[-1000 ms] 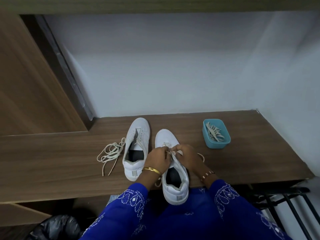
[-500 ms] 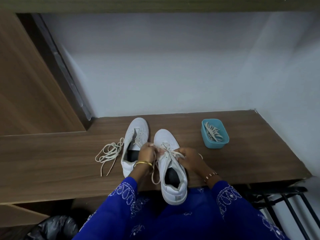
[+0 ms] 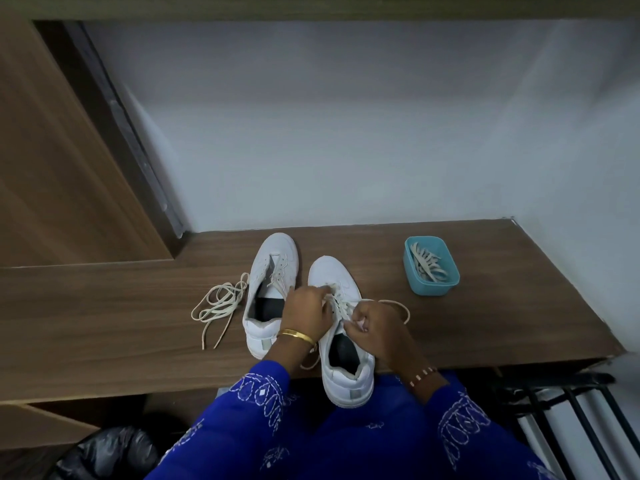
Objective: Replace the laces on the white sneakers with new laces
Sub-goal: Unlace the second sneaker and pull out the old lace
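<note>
Two white sneakers stand on the wooden bench (image 3: pixel 485 317). The left sneaker (image 3: pixel 268 292) has almost no lace in its eyelets. The right sneaker (image 3: pixel 343 368) sits nearer me, its heel over the bench edge, and a cream lace (image 3: pixel 337 304) crosses its eyelets. My left hand (image 3: pixel 306 315) pinches that lace over the tongue. My right hand (image 3: pixel 379 327) pinches the lace's other side, and a loop of it trails right on the bench. A loose cream lace (image 3: pixel 218 304) lies tangled left of the shoes.
A small teal tub (image 3: pixel 415 278) holding several laces stands at the back right of the bench. A white wall runs behind, a wooden panel on the left. A black rack (image 3: pixel 568 403) is at the lower right and a black bag (image 3: pixel 104 452) at the lower left.
My left hand swung out to the left, pulling lace, and has come back over the right sneaker's tongue. My right hand has stayed on the lace at the shoe's right side.
</note>
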`<state>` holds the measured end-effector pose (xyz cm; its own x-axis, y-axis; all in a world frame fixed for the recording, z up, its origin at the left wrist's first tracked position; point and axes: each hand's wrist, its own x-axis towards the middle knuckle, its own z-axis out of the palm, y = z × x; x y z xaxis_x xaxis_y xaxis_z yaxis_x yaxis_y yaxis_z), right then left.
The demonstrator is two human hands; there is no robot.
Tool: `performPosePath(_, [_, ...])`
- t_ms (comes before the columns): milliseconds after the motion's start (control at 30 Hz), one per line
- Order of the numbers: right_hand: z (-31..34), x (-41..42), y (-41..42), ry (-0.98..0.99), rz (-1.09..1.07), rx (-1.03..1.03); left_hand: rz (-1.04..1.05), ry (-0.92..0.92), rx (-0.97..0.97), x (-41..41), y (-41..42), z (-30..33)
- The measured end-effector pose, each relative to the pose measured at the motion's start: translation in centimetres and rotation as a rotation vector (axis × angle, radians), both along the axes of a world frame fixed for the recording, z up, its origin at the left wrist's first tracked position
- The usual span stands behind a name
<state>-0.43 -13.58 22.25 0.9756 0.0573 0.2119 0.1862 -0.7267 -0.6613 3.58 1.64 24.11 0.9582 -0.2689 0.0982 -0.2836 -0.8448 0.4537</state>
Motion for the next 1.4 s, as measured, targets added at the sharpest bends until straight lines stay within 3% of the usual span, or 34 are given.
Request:
performPosePath(200, [0.4, 0.5, 0.2, 0.131, 0.012, -0.089, 0.053, 0.095, 0.055, 0.5, -0.2, -0.3])
performPosePath(300, [0.8, 0.9, 0.3, 0.189, -0.007, -0.114, 0.102, 0.146, -0.041, 0.2, -0.7, -0.2])
performPosePath(600, [0.9, 1.6, 0.4, 0.239, -0.037, -0.214, 0.401, 0.432, -0.786, 0.9, -0.2, 1.4])
performPosePath(700, [1.0, 1.6, 0.4, 0.256, -0.052, -0.191, 0.604, 0.38, -1.22, 1.2, 0.2, 2.7])
performPosePath(767, [0.9, 1.6, 0.2, 0.268, -0.077, -0.169, 0.716, 0.262, -1.361, 1.3, 0.6, 2.7])
performPosePath(833, [0.9, 1.6, 0.2, 0.268, -0.087, -0.172, 0.723, 0.105, -1.244, 1.4, 1.3, 2.6])
performPosePath(900, [0.9, 1.5, 0.2, 0.272, -0.085, -0.18, 0.654, 0.057, -0.984, 1.3, 1.9, 2.3])
performPosePath(1000, [0.9, 1.5, 0.3, 0.286, -0.097, -0.181, 0.492, 0.027, -0.623, 0.6, 2.2, 1.3])
performPosePath(1133, [0.8, 1.3, 0.8, 0.293, -0.122, -0.187, 0.227, -0.101, -0.331, -1.3, 1.1, 0.5])
performPosePath(1233, [1.0, 1.2, 0.8, 0.303, -0.115, -0.256, 0.097, 0.018, -0.208, -2.7, 0.2, -0.1])
performPosePath(1400, [1.2, 1.7, 0.4, 0.341, -0.066, -0.261, 0.065, 0.117, -0.168, -3.1, -0.3, -1.2])
